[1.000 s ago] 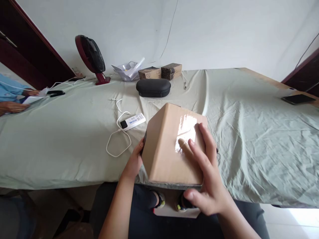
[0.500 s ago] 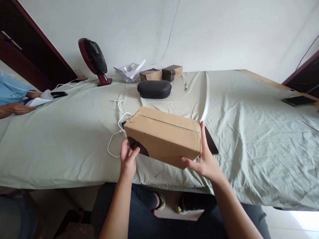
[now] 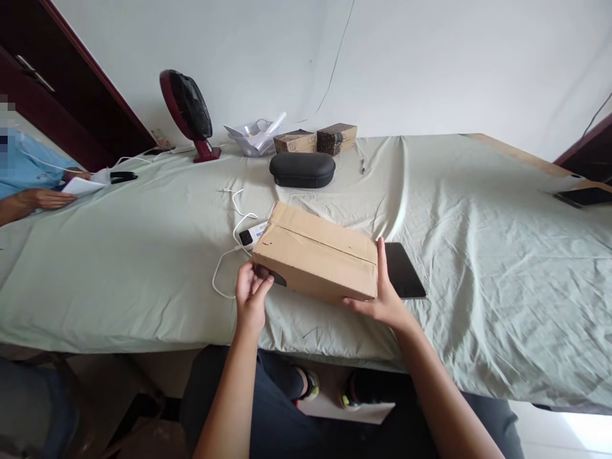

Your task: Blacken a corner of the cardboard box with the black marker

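Between my two hands is a brown cardboard box (image 3: pixel 318 255), tilted, with a taped seam along its top and a dark patch low on its left front. My left hand (image 3: pixel 252 293) grips the lower left corner, thumb on the front face. My right hand (image 3: pixel 380 296) clasps the right end, fingers along the side and thumb under the front edge. A black tablet (image 3: pixel 404 271) lies on the cloth, partly behind my right hand. Past the box's left end shows a white device with a dark square (image 3: pixel 247 238), partly hidden, with a white cable (image 3: pixel 217 271) beside it.
A black zip case (image 3: pixel 302 170) lies behind the box. Farther back stand two small cartons (image 3: pixel 336 139), a clear plastic basket (image 3: pixel 255 140) and a red fan (image 3: pixel 189 111). Another person's hand (image 3: pixel 50 198) holds paper at left. A dark tablet (image 3: pixel 586 196) rests far right on the green cloth (image 3: pixel 143 274).
The box has been lowered and turned slightly in my hands, its left end shifting right. More of the tablet and the white device now shows.
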A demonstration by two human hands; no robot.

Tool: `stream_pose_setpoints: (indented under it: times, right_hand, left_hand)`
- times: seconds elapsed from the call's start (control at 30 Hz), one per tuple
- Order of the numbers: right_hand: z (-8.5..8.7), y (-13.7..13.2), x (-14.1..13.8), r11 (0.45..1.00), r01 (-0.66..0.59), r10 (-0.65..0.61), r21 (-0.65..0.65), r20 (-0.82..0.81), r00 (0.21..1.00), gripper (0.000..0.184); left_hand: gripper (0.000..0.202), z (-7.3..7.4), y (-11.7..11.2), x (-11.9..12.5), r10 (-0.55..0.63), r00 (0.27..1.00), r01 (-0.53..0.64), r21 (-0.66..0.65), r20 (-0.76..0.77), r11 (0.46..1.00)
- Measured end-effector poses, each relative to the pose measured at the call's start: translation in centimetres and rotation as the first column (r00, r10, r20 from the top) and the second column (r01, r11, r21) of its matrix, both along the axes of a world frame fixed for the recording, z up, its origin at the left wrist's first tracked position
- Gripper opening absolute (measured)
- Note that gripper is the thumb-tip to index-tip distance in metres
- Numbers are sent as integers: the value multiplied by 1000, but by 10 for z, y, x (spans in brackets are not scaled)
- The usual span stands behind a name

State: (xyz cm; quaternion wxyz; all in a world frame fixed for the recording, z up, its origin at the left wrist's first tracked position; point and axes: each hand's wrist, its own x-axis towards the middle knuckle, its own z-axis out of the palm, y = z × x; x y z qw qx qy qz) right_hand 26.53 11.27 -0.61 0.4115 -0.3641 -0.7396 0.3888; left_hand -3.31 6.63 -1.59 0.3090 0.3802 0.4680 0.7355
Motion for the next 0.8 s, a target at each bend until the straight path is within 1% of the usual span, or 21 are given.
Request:
stream_pose_setpoints:
  times: [0.2,0.4,0.63,0.8]
  right_hand:
    - [-3,1,-2,1000,13,-13,-3,-10,1000,161]
    - [-6,2,-2,1000,12,-12,-5,-25,1000,162]
    - [-10,3,-1,1000,13,-13,-19,-44,999,164]
    - [-7,1,-1,999,15,-17,-37,-39,999,166]
  left_hand:
    - [56,2,2,3,34,999,-35,8,36,999]
    - [57,0,3,4,33,999,-33,40,-16,999]
    - [55,-2,3,2,53,998,-52,22,-27,998]
    - [55,-4,2,-3,18,999,-16,41,-40,999]
